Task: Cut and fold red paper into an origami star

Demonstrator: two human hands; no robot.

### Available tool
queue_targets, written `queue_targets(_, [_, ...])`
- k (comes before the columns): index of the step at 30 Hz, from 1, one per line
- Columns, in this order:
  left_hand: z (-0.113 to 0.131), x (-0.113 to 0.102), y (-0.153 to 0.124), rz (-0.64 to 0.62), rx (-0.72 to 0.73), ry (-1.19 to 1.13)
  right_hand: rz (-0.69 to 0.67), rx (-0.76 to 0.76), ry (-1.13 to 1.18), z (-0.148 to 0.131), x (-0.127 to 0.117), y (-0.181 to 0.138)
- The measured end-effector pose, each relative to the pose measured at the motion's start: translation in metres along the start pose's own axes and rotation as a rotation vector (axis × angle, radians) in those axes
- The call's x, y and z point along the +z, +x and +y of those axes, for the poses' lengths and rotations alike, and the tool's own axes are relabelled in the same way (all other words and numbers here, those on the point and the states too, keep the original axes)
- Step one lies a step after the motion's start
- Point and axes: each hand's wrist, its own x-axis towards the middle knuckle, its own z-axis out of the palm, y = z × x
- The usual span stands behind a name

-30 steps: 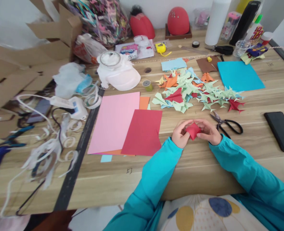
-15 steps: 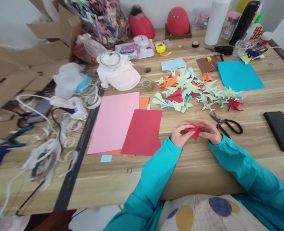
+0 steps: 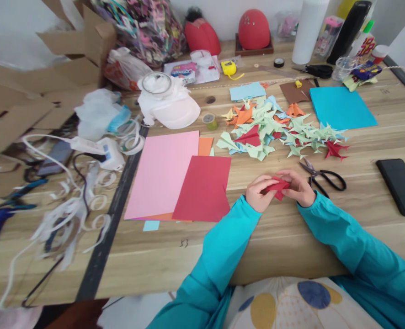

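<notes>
The person's left hand [image 3: 257,194] and right hand [image 3: 300,187] meet just above the table [image 3: 291,237] edge, both closed on a small piece of red paper [image 3: 276,186]; the fingers of each hand are curled narrow, pinching the paper from its two ends. The paper sits between the two sets of fingertips, touching both; it is dark red, folded several times into a flat, creased, pointed shape, with one tip poking down below the fingers and a ridge running across between the thumbs; how many folds it has cannot be told.

Just beside the right fingers, on their outer side, lie black-handled scissors [image 3: 321,176], blades pointing toward the hands but apart from them; well beyond those, further out from the right hand, lies a black phone [image 3: 399,185]. Near the left fingers, on their outer side, lies a red sheet [image 3: 204,187], overlapping a pink sheet [image 3: 164,171] and an orange sheet [image 3: 205,145] under it. Ahead of both sets of fingertips, apart from them, spreads a heap of folded paper shapes [image 3: 278,130] in pale green, orange, red and blue; past that heap, ahead of the right fingers, lies a blue sheet [image 3: 341,107]. Both arms wear teal sleeves [image 3: 223,246].
</notes>
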Motion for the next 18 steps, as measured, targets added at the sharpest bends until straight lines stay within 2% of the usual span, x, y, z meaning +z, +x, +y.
queue_targets(4, [0.001, 0.001, -0.002, -0.023, 0.013, 0.004, 0.059, -0.009, -0.049, 0.005, 0.001, 0.001])
queue_targets(10, [-0.006, 0.004, -0.007, 0.019, -0.124, -0.034, 0.114, -0.031, -0.111, 0.008, 0.002, 0.001])
queue_targets(18, [-0.009, 0.004, -0.007, 0.013, -0.167, -0.083, 0.153, -0.041, -0.129, 0.008, 0.002, 0.002])
